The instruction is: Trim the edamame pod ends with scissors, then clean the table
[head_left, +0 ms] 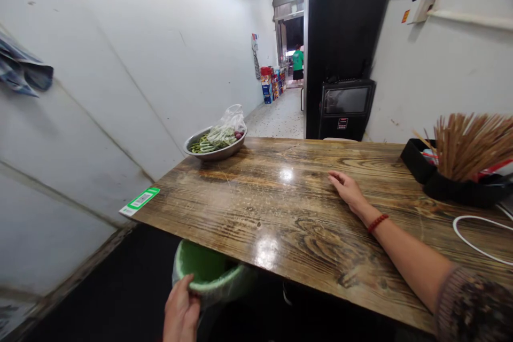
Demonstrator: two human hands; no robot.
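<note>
My left hand [182, 307] is closed on the near rim of a green trash bin [206, 264] with a clear plastic liner over its edge. The bin stands partly under the wooden table [248, 187], whose top hides its far side. On the tabletop rests my right hand [348, 189], fingers stretched out and holding nothing, a red bead bracelet [377, 223] on the wrist. Farther off, at the table's left back corner, a metal bowl [216, 155] holds green beans [206, 144], a clear plastic bag [232, 120] and something purple.
Black holders with many wooden chopsticks [468, 147] stand at the table's right end, near a white cable [460, 238]. A green-and-white QR card [140, 201] lies at the left corner. Behind the table are a black speaker [347, 107], stacked boxes [267, 85] and a distant person [297, 61].
</note>
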